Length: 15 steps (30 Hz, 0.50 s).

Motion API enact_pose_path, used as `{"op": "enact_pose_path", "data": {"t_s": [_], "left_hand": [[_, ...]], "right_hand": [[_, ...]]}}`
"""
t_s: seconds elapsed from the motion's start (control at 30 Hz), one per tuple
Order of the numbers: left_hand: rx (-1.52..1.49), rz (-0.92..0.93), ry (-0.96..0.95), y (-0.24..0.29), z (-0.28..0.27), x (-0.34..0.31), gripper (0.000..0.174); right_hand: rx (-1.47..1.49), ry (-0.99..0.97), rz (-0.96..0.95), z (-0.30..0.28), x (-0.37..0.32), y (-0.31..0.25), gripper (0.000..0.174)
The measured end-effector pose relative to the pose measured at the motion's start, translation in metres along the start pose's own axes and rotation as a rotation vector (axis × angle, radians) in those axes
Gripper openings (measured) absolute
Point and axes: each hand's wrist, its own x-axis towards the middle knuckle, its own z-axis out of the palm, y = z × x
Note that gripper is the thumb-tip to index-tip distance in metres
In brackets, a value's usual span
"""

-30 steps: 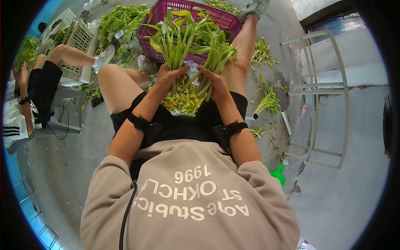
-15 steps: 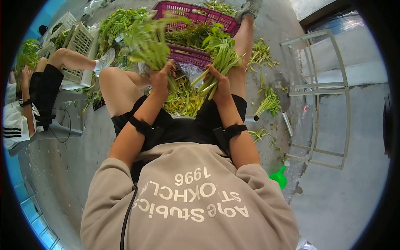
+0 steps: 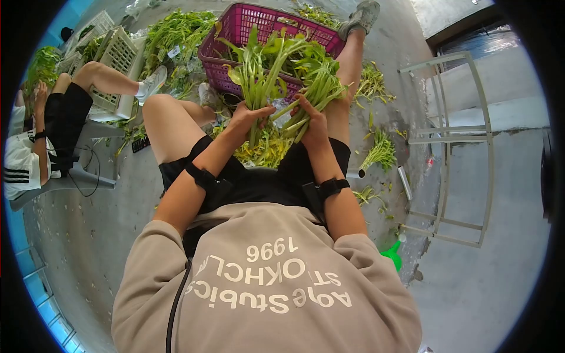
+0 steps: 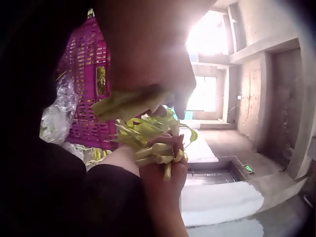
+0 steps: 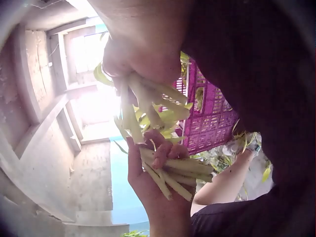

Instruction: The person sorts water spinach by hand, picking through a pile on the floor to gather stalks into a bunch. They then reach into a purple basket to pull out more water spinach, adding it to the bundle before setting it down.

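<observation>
In the head view my left hand (image 3: 244, 119) grips a bunch of leafy greens (image 3: 254, 76), stems down and leaves up. My right hand (image 3: 313, 125) holds a second bunch of leafy greens (image 3: 321, 82), which leans to the right. The two hands are close together over my lap, and the left fingers reach toward the right bunch. Cut stem ends (image 5: 180, 173) stick out of the left fist in the right wrist view. The left wrist view shows the other stem ends (image 4: 160, 155) poking from the right hand.
A magenta crate (image 3: 220, 70) with greens in it stands just beyond my hands. Yellowed trimmings (image 3: 265, 150) lie between my legs. Loose greens (image 3: 379, 150) are on the floor to the right, near a metal frame (image 3: 450, 132). Another person (image 3: 38, 141) sits at left by pale crates (image 3: 120, 50).
Half a second ago the left bunch was blurred and swung out to the left, apart from the right one. It has since come back beside the right bunch. Both hands kept their bunches.
</observation>
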Motion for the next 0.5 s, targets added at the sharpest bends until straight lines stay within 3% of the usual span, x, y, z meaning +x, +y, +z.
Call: {"op": "enact_pose_path", "data": {"t_s": [0.33,0.5], "left_hand": [[0.055,0.022,-0.129,-0.012,-0.006,0.007,0.020],[0.127,0.072,0.006,-0.017,-0.007,0.010,0.016]], "right_hand": [[-0.027,0.046,-0.138,0.007,-0.002,0.002,0.014],[-0.092,0.004,-0.110,0.009,-0.006,0.002,0.018]]}}
